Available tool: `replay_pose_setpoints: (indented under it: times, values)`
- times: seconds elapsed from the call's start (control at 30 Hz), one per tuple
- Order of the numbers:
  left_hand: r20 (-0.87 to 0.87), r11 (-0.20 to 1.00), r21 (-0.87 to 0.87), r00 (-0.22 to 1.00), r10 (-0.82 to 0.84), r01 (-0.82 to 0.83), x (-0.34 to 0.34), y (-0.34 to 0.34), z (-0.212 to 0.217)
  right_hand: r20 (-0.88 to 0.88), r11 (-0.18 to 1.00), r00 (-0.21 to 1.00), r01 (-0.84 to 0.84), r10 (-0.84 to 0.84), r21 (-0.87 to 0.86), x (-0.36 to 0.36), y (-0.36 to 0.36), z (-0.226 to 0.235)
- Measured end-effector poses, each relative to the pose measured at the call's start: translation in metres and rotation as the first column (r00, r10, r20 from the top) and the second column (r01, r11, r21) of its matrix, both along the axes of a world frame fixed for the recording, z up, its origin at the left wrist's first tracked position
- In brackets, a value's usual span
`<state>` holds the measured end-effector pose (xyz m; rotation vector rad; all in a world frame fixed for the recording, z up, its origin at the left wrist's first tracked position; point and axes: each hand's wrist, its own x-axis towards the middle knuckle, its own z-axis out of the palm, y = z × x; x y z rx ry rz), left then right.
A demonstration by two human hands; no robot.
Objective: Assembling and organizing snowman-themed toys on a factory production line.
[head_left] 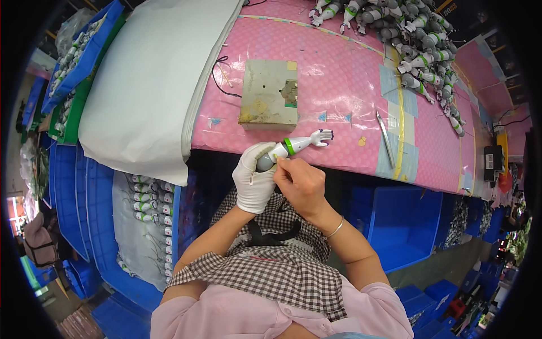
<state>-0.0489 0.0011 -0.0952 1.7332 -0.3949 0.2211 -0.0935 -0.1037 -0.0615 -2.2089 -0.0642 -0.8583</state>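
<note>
Left hand (255,182), white glove, fingers wrapped around grey end of a toy arm (293,144). Toy arm white with green band, small hand with purple fingertips pointing right, held just over the near edge of the table (339,85). Right hand (302,183) bare, fingers pinched narrow at the toy arm's grey end, touching it beside the glove; whether they hold anything small, cannot tell. Bracelet on right wrist. Grey metal box (270,93) just beyond on the pink table cover. Tweezers (385,138) to the right on blue tape. Pile of toy arms (415,39) far right corner. Blue bins (389,223) below the table.
</note>
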Motion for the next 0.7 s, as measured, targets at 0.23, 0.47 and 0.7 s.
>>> replay_pose_setpoints:
  times: [0.23, 0.47, 0.7]
  values:
    - [-0.164, 1.0, -0.002, 0.986, -0.018, 0.018, -0.001, 0.004, 0.01, -0.052, 0.908, 0.923, 0.385, -0.382, 0.165, 0.008, -0.06, 0.018]
    - [-0.262, 0.979, -0.104, 0.945, -0.196, 0.174, 0.018, 0.019, 0.055, 0.177, 0.812, 0.927, 0.375, -0.33, -0.447, 0.044, -0.141, 0.019]
    - [-0.274, 0.88, -0.266, 0.844, -0.461, 0.394, 0.059, 0.051, 0.087, 0.324, -0.23, 0.512, -0.24, 0.795, 0.943, -0.004, -0.067, 0.04]
